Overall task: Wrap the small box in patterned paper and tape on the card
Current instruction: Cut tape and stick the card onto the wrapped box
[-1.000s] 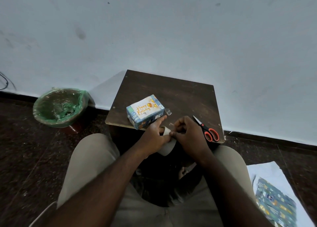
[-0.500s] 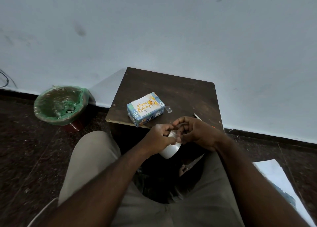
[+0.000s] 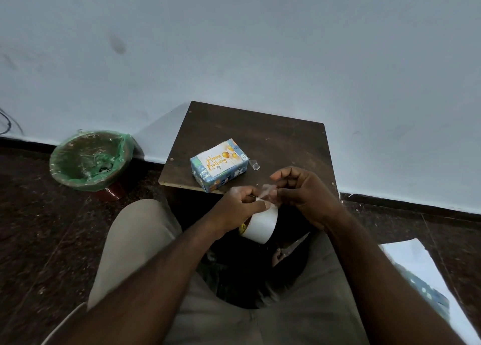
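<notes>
— Where is my box?

— Your wrapped box (image 3: 219,164) sits on the small wooden table (image 3: 273,136), close to the front edge and nearer the front left corner, turned askew. The "Happy Birthday" card (image 3: 217,159) lies flat on its top face.

— And my hands?

— Both are over the table's front edge, just in front of the box. Your left hand (image 3: 234,206) grips the white tape roll (image 3: 260,226), thumb on its outer face. Your right hand (image 3: 304,191) has its fingers curled and pinches the end of a strip of clear tape (image 3: 268,191), which runs between your two hands.

— Anything else around?

— A small scrap of tape (image 3: 254,165) lies on the table just beside the box's right end. On the floor, a bin with a green liner (image 3: 88,159) stands to the table's left. A white sheet (image 3: 411,261) with patterned paper (image 3: 426,292) on it lies to your right.
</notes>
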Tool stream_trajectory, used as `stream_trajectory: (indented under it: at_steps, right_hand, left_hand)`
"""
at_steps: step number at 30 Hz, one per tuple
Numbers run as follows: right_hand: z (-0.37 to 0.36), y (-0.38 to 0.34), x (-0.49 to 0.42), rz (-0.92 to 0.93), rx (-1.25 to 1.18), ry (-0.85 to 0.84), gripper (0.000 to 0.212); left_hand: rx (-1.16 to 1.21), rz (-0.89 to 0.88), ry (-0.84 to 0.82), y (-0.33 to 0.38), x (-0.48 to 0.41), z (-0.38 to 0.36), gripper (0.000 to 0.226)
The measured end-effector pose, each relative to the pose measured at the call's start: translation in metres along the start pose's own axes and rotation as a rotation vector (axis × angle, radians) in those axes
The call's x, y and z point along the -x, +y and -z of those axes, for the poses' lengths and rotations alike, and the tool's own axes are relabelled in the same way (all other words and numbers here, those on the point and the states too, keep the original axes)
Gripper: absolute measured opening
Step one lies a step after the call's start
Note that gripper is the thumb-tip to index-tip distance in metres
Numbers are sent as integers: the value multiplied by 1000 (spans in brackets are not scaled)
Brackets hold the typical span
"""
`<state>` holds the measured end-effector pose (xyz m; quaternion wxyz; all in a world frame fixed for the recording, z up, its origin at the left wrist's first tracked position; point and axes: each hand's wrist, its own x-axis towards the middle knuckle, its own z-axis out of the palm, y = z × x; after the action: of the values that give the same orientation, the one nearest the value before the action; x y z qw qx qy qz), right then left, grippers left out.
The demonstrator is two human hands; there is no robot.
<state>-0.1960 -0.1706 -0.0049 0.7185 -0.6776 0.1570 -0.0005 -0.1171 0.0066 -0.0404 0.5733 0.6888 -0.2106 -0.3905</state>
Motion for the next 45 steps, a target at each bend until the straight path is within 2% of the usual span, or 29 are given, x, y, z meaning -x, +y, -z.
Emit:
stream_trajectory:
  at_steps: [4,7,9,13,15,20,23,26,32,36,45]
  right_hand:
    - [-1,-8,3,-17,-19,-33,25]
    - [-1,-15,6,-35,23,-30,19]
    - [1,-17,7,-60,33,-37,17]
    - [3,-23,7,-124,62,-100,19]
    - [6,-26,8,-155,45,-131,19]
    - [14,-27,11,-194,-34,-180,18]
    - [16,-26,11,-212,-53,-170,17]
    - [16,-29,11,-197,-28,-173,16]
    - [17,-38,9,-188,-32,-144,21]
    - [15,-42,9,-202,24,-104,25]
    - [12,-46,14,-189,178,-128,33]
  left_hand:
    - [-22,-51,7,5,2,0,4]
    - [-98,-119,87,3,-3,2,14]
    - [-87,-142,43,4,-2,3,17]
    - [-27,-137,-109,8,5,0,9]
    - [11,-131,-127,10,6,-3,16]
    - [-24,-125,-89,14,6,-6,57]
    - [14,-166,-86,15,6,-7,70]
    - [75,-212,-94,19,8,-10,66]
    - [72,-248,-107,24,12,-14,32]
    - [54,-247,-148,21,11,-13,28]
    - [-1,-153,-238,24,15,-17,41]
